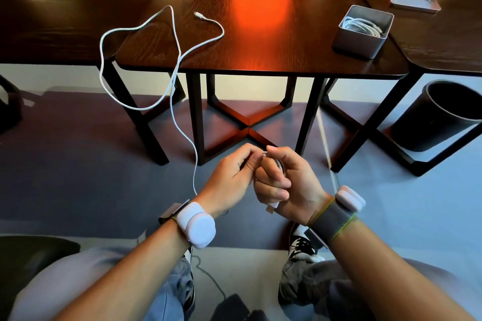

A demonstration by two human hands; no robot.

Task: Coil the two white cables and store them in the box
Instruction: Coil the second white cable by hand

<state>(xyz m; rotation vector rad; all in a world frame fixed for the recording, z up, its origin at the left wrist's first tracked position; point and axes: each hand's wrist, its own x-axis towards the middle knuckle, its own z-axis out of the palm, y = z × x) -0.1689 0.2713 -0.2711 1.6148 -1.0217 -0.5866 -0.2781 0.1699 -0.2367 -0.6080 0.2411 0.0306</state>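
A long white cable lies loosely on the dark wooden table, hangs off its front left edge in a big loop and runs down to my hands. My right hand is closed around one end of this cable, with a plug sticking out below the fist. My left hand pinches the same cable right beside the right hand. The grey open box stands at the table's right edge, and a coiled white cable lies inside it.
The box's grey lid lies on the neighbouring table at the right. A black waste bin stands on the floor under that table. Another dark table is at the left. My knees and shoes are below my hands.
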